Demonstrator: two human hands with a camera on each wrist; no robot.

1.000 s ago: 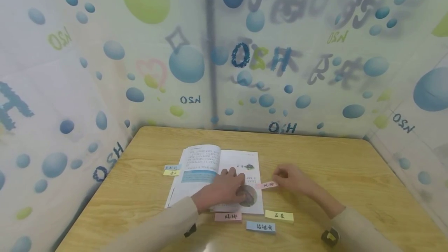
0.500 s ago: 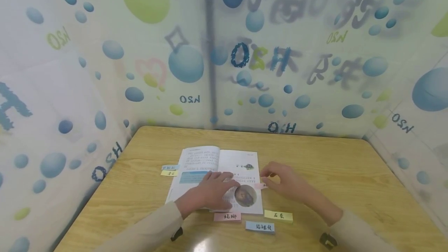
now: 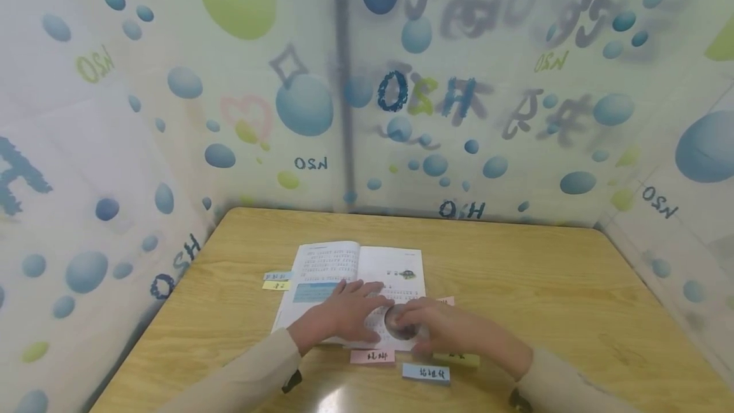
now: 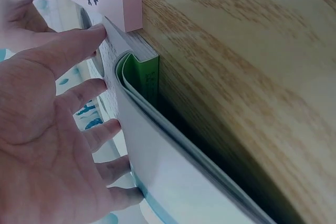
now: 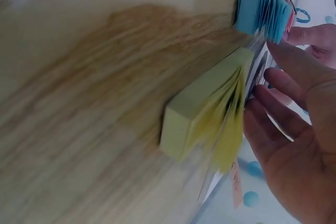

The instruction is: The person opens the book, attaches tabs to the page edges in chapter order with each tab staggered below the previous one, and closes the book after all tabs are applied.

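An open book (image 3: pixel 327 263) lies on the table, with my left hand (image 3: pixel 348 312) resting across its middle, fingers spread. In the left wrist view those fingertips touch the page beside the book's bent edge. My right hand (image 3: pixel 459 329) is over the lower right corner of the right page, fingertips at a round picture (image 3: pixel 397 329). Nothing shows within its extended fingers in the right wrist view. A pink sticky tab (image 3: pixel 446 301) juts from the right page edge, partly hidden by that hand. Just below it, a yellow sticky note pad (image 5: pixel 202 108) is partly covered in the head view.
In front of the book lie a pink sticky note pad (image 3: pixel 373 356) and a blue sticky note pad (image 3: pixel 426 372). Blue and yellow tabs (image 3: pixel 276 285) stick out from the left page edge. A patterned wall (image 3: pixel 516 196) borders the wooden table (image 3: pixel 516 253) at the back.
My right hand has let go of the pink tab at the page edge and moved down and left onto the page. My left hand has slid left, uncovering the round picture.
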